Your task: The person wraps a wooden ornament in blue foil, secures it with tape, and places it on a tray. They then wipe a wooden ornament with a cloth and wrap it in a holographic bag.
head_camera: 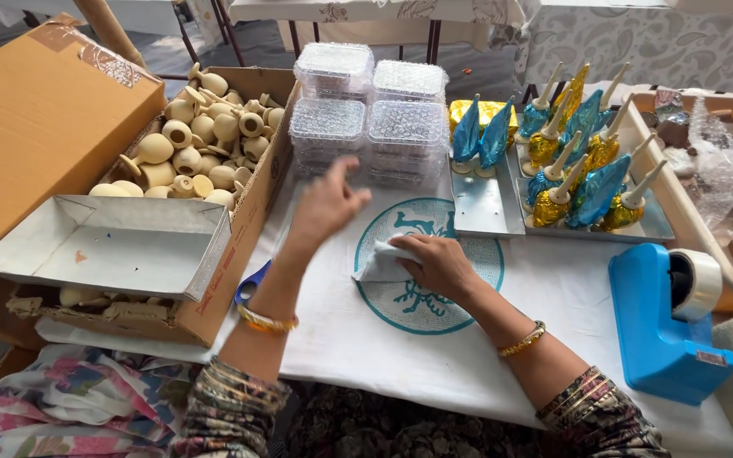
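Hands over the white cloth, paper pinned at centre

Cardboard first, at nine o'clock: a big open carton (248,182) packed with pale clay knobs and little pots (201,140), and a shallow grey tray (112,250) sitting across its near end. Blue scissor handles (252,282) peek out between carton and cloth.

Moving in, the left hand (328,202) is up off the table, fingers spread wide and slightly blurred, holding nothing, its fingertips near the stacked clear plastic boxes (366,110) at twelve o'clock. Right beside it, the right hand (439,265) lies flat, fingers pressing down on a small white folded paper (379,263) that rests on the teal round print of the white cloth (366,339) (whether the thumb is tucked under the paper, I cannot tell).

On to two o'clock: a metal tray (485,208) and its neighbour carry blue and gold foil-wrapped pieces (574,182) standing upright and close together. At four o'clock sits a blue tape dispenser (663,326), with crumpled clear wrap (731,182) behind it.

Risks, as I judge them: the raised left hand could clip the plastic stack and topple it onto the foil pieces; the light paper could slide or crease if the right hand's pressure shifts; a trailing sleeve might drag the cloth.
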